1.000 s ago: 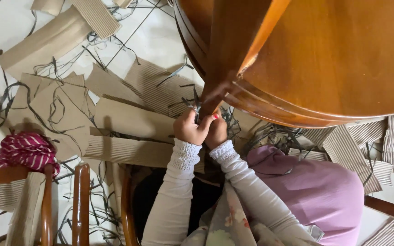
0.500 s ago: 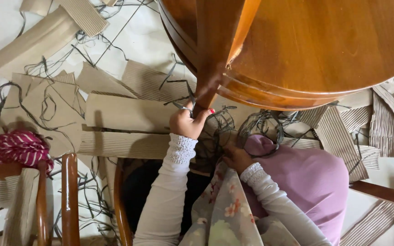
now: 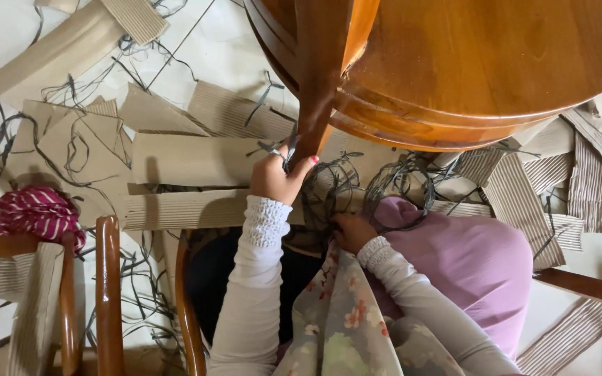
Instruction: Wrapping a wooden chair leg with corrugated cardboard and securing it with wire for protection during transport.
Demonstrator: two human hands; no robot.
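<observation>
The left hand (image 3: pixel 278 177) is raised to the slanted wooden leg (image 3: pixel 315 90) of the round wooden bench (image 3: pixel 482 63), its fingers (image 3: pixel 301 167) clenched around the lower part of that leg together with a few dark thin strands (image 3: pixel 276 148) that run across the knuckles. The right hand (image 3: pixel 352 231) sits lower and to the right of the left-hand fingers, resting against the edge of a lilac cloth bundle (image 3: pixel 468 257); its fingers are buried in a tangle of dark strands (image 3: pixel 384 184), and whether they are closed on any cannot be told. Strips of corrugated cardboard (image 3: pixel 189 159) lie on the floor just left of the left-hand fingers, more ribbed pieces (image 3: pixel 517 202) well to the right. A pink-and-white striped cloth (image 3: pixel 36 214) lies far left, above a wooden chair frame (image 3: pixel 106 292).
</observation>
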